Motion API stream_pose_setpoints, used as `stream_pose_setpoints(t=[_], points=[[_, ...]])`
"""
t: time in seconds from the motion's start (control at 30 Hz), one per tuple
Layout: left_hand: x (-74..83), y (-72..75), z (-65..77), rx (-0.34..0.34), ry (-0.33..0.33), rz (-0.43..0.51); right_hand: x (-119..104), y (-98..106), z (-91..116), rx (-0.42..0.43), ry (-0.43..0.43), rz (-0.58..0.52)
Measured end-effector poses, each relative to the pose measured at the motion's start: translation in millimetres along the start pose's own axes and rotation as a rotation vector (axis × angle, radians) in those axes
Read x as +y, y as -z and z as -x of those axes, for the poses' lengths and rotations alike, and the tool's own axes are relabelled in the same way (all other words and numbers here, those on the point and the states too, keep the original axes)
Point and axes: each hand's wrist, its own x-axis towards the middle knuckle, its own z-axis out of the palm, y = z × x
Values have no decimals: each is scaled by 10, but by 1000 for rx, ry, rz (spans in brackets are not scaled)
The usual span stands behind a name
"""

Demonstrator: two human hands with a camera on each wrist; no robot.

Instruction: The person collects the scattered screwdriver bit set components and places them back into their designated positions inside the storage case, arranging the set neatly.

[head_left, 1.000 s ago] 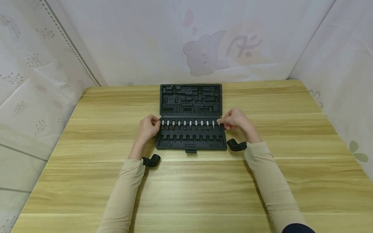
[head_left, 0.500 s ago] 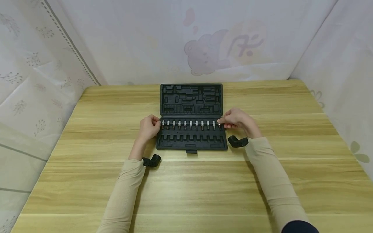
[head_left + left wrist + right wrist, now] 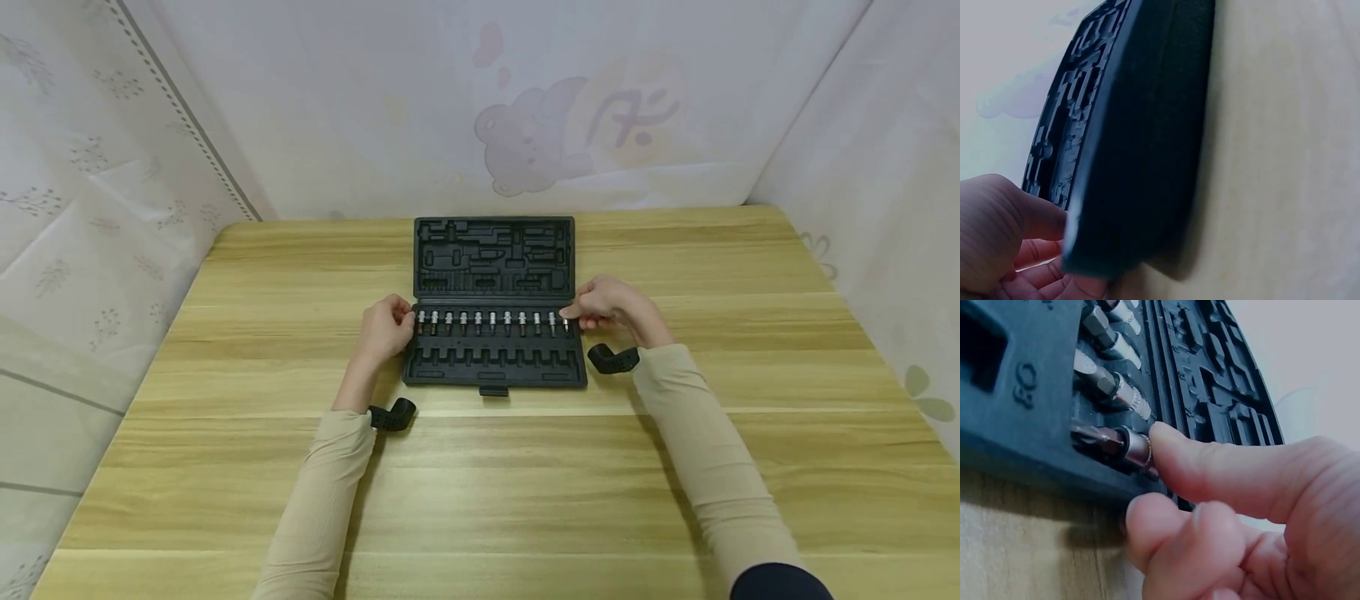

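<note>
A black plastic tool case (image 3: 492,343) lies unfolded on the wooden table, holding a row of silver bit sockets (image 3: 477,322). My left hand (image 3: 384,329) grips the case's left side; in the left wrist view the thumb (image 3: 1044,217) lies at its upper edge and the fingers tuck in below. At the opposite end is my right hand (image 3: 603,302). In the right wrist view its thumb presses the silver end of the rightmost bit socket (image 3: 1138,449), which sits in its slot. The other fingers of that hand curl beside the case's outer wall.
The case's lid (image 3: 495,258), full of moulded recesses, leans back towards the curtain (image 3: 360,108). A row of slots runs along the front half of the case, with a latch (image 3: 493,391) at its front edge. The wooden table (image 3: 495,492) extends around the case.
My right wrist has shifted slightly away from me, while its thumb stays at the rightmost bit socket. The left hand keeps its hold and the case remains in place.
</note>
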Motion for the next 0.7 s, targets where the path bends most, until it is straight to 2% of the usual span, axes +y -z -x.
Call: stream_pose_setpoints(t=[0.3, 0.53, 0.63, 0.7], points=[[3, -3, -8, 11, 0, -2, 72, -19, 4, 9, 58, 32], [14, 74, -69, -63, 79, 88, 89, -41, 42, 90, 111, 40], [18, 112, -136, -50, 100, 118, 96, -3, 64, 118, 141, 24], [20, 121, -198, -17, 105, 140, 91, 36, 74, 158, 171, -5]])
